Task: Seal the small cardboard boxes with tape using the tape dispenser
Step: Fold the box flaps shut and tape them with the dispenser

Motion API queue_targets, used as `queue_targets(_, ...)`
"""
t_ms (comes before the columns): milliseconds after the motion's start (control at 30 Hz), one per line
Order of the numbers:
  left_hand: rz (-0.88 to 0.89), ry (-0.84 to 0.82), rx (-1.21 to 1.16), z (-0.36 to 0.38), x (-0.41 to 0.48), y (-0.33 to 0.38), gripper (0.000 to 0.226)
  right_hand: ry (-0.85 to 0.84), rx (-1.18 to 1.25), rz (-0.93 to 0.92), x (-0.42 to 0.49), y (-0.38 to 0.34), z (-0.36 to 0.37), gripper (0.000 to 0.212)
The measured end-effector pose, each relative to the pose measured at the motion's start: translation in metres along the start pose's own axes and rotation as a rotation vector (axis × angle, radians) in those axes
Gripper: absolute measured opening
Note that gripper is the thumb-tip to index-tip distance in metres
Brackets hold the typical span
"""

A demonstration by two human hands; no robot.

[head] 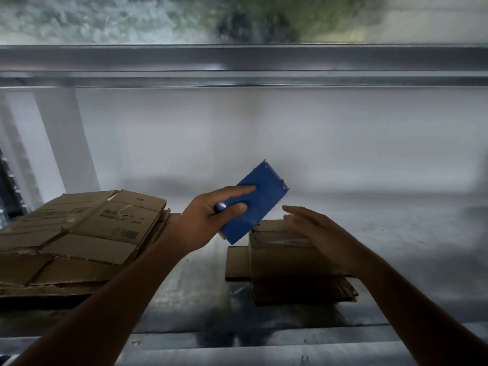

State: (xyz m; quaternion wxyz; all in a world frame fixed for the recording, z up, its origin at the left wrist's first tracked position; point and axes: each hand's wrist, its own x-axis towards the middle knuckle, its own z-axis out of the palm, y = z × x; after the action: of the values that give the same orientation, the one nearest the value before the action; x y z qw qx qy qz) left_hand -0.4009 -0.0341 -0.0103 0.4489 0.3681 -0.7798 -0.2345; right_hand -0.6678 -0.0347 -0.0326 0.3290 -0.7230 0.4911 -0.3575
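Observation:
My left hand (211, 215) grips the blue tape dispenser (260, 204), thumb on its side and index finger stretched along its top. The dispenser is tilted, its lower end just above the left far corner of a small cardboard box (280, 249) on the metal table. My right hand (314, 228) lies flat on the box's top with straight fingers. A strip of clear tape shows along the box's top seam. One side flap (237, 262) of the box sticks out to the left.
A stack of flattened cardboard boxes (79, 233) lies at the left of the steel table (396, 233). A white wall and a metal window frame (237, 62) stand behind. More flat cardboard (340, 291) lies under the small box.

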Motion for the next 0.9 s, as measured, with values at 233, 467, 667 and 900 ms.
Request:
queue_targets(233,0.029,-0.187,0.088,0.014,0.016,-0.007,0.042,0.083,0.384,0.035,-0.004,0.002,-0.014,0.039)
queue_targets(467,0.115,-0.307,0.264,0.014,0.02,-0.008,0.048,0.109,0.175,-0.077,-0.006,-0.003,-0.01,0.027)
queue_targets(667,0.175,-0.267,0.337,0.019,0.025,-0.01,0.065,0.166,0.113,-0.086,-0.001,0.002,-0.015,0.01)
queue_targets(900,0.22,-0.145,0.246,0.023,0.021,-0.017,0.067,0.149,0.12,-0.084,-0.003,0.0,-0.015,0.007)
